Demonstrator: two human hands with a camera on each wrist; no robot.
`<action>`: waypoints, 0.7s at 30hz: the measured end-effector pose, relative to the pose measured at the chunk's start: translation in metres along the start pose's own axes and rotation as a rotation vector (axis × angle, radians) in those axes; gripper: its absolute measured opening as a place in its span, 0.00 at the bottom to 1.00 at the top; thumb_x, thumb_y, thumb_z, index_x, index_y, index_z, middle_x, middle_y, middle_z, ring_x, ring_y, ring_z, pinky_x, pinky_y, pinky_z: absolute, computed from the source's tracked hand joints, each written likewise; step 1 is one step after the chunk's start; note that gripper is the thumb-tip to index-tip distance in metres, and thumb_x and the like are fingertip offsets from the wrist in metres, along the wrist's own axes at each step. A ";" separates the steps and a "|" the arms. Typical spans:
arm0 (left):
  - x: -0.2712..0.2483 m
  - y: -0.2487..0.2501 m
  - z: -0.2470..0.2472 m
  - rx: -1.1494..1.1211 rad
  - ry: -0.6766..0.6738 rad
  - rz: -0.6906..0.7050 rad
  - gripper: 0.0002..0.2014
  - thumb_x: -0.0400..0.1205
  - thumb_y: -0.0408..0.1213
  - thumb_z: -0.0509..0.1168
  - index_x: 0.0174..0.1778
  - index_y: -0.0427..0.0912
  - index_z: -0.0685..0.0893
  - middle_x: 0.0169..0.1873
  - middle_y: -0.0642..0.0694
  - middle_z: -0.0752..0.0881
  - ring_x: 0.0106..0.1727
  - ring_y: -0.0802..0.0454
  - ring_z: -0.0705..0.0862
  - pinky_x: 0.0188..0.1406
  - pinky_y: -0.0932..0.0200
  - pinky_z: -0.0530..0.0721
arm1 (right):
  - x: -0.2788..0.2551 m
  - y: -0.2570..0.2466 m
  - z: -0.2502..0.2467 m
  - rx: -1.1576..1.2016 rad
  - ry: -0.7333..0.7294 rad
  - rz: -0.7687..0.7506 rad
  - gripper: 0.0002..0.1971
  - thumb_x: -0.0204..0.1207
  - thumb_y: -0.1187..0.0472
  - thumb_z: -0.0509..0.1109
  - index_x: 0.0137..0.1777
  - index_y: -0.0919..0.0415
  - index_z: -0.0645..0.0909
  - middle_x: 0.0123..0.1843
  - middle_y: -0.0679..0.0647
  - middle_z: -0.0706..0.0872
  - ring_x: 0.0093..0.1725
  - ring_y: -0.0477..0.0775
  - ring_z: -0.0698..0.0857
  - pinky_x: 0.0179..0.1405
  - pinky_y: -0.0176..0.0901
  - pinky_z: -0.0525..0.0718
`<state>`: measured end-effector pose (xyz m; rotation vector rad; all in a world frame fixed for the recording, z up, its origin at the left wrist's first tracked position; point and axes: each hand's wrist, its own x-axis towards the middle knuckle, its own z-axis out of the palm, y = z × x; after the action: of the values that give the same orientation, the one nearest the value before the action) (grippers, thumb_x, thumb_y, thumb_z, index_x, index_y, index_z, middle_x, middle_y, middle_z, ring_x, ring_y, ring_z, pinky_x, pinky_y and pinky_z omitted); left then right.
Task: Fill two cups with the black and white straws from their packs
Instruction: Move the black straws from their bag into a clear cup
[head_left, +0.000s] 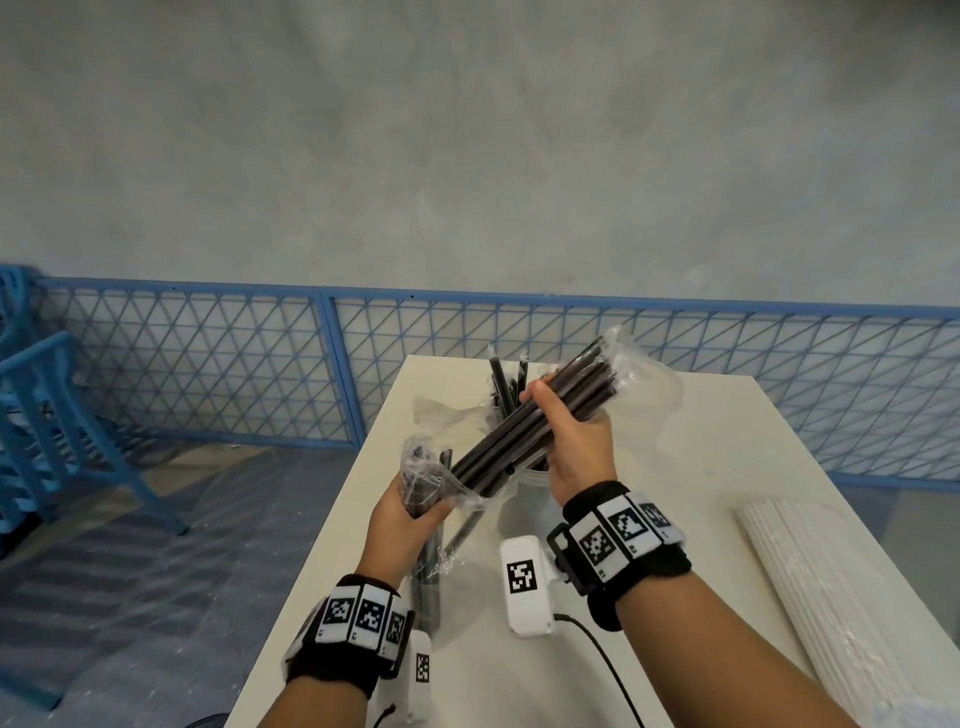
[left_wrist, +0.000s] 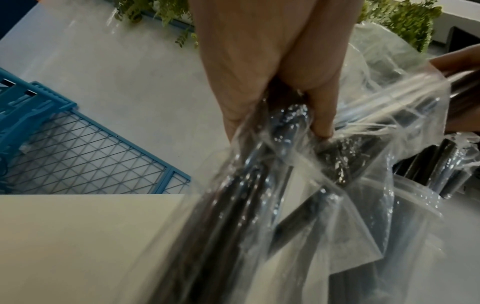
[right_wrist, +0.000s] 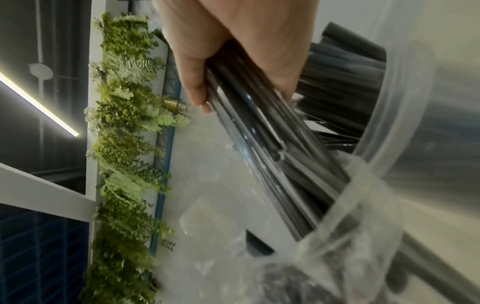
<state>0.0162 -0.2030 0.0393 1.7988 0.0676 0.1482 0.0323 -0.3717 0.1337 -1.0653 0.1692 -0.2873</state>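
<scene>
My right hand (head_left: 558, 415) grips a bundle of black straws (head_left: 524, 434) that slants up to the right, its lower end still inside the clear plastic pack (head_left: 441, 483). My left hand (head_left: 415, 509) grips that pack near its mouth, above the table's left side. The left wrist view shows the left hand (left_wrist: 272, 72) squeezing the crinkled pack (left_wrist: 298, 174). Just behind the bundle stands a cup (head_left: 530, 477) with several black straws (head_left: 500, 382) upright in it. The cup's translucent rim (right_wrist: 405, 107) lies close beside my right hand (right_wrist: 233, 51). A pack of white straws (head_left: 841, 597) lies at the table's right.
The white table (head_left: 701, 467) ends close to my left hand. A blue mesh fence (head_left: 208, 364) runs behind it, with blue chairs (head_left: 52, 415) on the left. More loose clear plastic (head_left: 636, 364) hangs by the bundle's upper end. A black cable (head_left: 608, 660) trails under my right wrist.
</scene>
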 end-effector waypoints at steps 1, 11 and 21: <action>0.001 -0.001 -0.001 0.000 0.014 -0.007 0.16 0.73 0.32 0.74 0.53 0.45 0.79 0.41 0.57 0.84 0.44 0.61 0.82 0.38 0.73 0.76 | 0.001 -0.005 -0.001 0.030 0.022 -0.019 0.02 0.72 0.66 0.73 0.40 0.60 0.83 0.40 0.57 0.87 0.45 0.55 0.85 0.53 0.52 0.85; 0.012 -0.017 -0.006 -0.088 0.159 -0.047 0.17 0.72 0.34 0.75 0.55 0.42 0.81 0.47 0.46 0.87 0.52 0.47 0.85 0.58 0.51 0.81 | 0.019 -0.050 -0.012 0.100 0.188 -0.330 0.07 0.74 0.64 0.72 0.48 0.65 0.80 0.37 0.53 0.86 0.38 0.46 0.85 0.45 0.43 0.85; 0.013 -0.025 0.001 -0.104 0.076 -0.037 0.16 0.72 0.35 0.76 0.54 0.39 0.84 0.49 0.44 0.90 0.55 0.48 0.87 0.60 0.48 0.82 | 0.016 0.014 -0.015 -0.531 -0.079 -0.246 0.19 0.69 0.57 0.77 0.58 0.65 0.83 0.52 0.57 0.89 0.54 0.53 0.87 0.60 0.56 0.84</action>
<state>0.0296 -0.1962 0.0153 1.6867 0.1446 0.1899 0.0455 -0.3825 0.1142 -1.6266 0.0411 -0.4346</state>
